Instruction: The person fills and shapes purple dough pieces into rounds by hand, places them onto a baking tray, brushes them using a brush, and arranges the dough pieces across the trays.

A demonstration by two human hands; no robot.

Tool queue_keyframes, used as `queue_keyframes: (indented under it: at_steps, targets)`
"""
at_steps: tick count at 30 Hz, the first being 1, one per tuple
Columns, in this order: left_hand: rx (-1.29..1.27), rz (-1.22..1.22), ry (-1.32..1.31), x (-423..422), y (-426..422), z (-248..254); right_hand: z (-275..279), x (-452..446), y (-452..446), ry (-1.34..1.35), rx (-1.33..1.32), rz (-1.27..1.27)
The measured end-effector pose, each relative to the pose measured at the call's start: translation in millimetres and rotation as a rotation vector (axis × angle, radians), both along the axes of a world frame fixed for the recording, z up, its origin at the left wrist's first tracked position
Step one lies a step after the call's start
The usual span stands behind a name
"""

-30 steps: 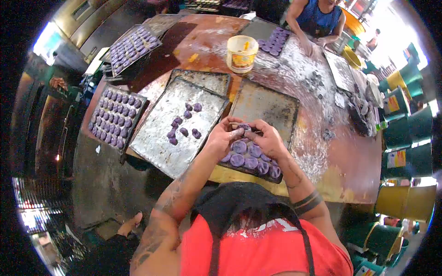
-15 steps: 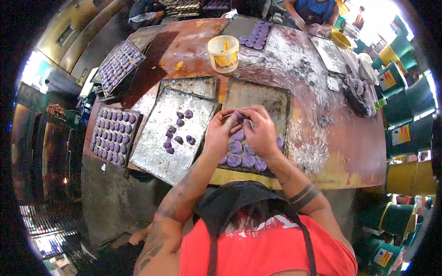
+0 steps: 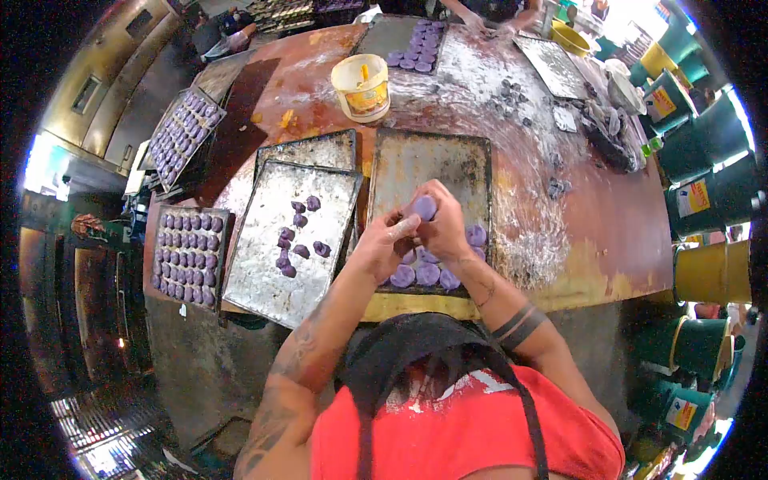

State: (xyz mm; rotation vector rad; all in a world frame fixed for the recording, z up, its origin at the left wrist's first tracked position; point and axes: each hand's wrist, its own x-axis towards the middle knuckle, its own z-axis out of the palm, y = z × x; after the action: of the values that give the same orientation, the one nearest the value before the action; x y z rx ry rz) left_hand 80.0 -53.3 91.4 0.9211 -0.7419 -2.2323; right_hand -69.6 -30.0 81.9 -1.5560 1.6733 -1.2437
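Note:
A smooth purple dough ball [image 3: 425,208] shows between my two hands, above the near tray. My right hand [image 3: 442,224] curls its fingers around it. My left hand [image 3: 388,242] presses against it from the left, thumb extended, its other fingers partly hidden. Beneath them, flattened purple dough rounds [image 3: 426,274] sit in rows at the near end of a dark-rimmed baking tray [image 3: 432,152]; my hands cover some of them. To the left, a floury metal tray [image 3: 264,240] carries several loose, rough purple dough lumps [image 3: 286,234].
A white bucket [image 3: 360,86] stands beyond the trays. Trays of shaped purple pieces [image 3: 189,250] lie at the left edge, with another tray [image 3: 186,134] farther back. Flour dusts the table [image 3: 584,232] on the right. Across it are another person's hands [image 3: 488,28].
My hands have turned the dough, which now shows a smooth rounded face instead of being mostly covered by my fingers. The view has shifted slightly.

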Motion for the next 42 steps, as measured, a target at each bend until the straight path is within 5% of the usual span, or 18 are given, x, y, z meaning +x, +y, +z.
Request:
queue_keyframes:
  at_steps: [3,5,7,11,12,15,16,19,22,23,24,25,28,31,34,36,39,42]
  targets:
    - [-0.1,0.217,-0.164,15,-6,-5,-18,22,4,-0.082,0.061,0.063]
    - [-0.455,0.255,-0.432,27,-17,-34,-2,32,3,-0.314,0.185,0.031]
    - [-0.683,0.051,-0.715,35,-5,-19,-4,35,-8,-0.313,0.314,-0.005]
    - [-0.771,0.054,-1.156,71,-9,-19,-57,55,-24,-0.037,0.282,0.046]
    - [-0.772,0.149,-1.121,94,-25,-66,-81,52,-33,0.248,0.296,0.175]
    - [-0.702,0.34,-0.952,166,-52,-98,-66,57,-26,0.668,0.334,0.178]
    - [-0.586,0.348,-0.915,183,-51,-74,-51,58,-22,0.5,0.467,0.233]
    - [-0.52,0.053,-1.342,168,-45,-26,-82,72,10,0.83,0.079,0.398]
    - [-1.194,-0.152,-1.564,152,-33,-65,-55,51,-9,0.522,0.136,0.564]
    - [-1.078,-0.268,-1.616,151,-35,-73,-49,35,-25,0.43,0.312,0.533]
    - [-1.208,-0.16,-1.583,166,-38,-103,-51,5,-33,0.441,0.243,0.341]
    - [-0.991,-0.277,-1.573,164,-44,-93,-54,-29,-39,0.449,0.166,0.151]
    - [-0.644,-0.03,-1.128,143,-41,-50,-76,-164,-44,0.691,0.07,-0.421]
    - [-0.387,0.173,-0.652,133,-42,-41,-88,-272,2,1.029,0.45,-0.788]
    - [-0.149,0.239,-0.353,83,-27,-26,-99,-300,31,0.737,0.45,-0.904]
    - [-0.122,0.141,-0.435,53,-25,-41,-121,-303,42,0.571,0.133,-0.823]
    - [-0.168,0.149,-0.318,0,-16,-37,-121,-253,32,0.231,0.071,-0.857]
    - [-0.12,0.1,-0.349,-28,-24,-38,-109,-190,24,-0.962,-0.025,-0.516]
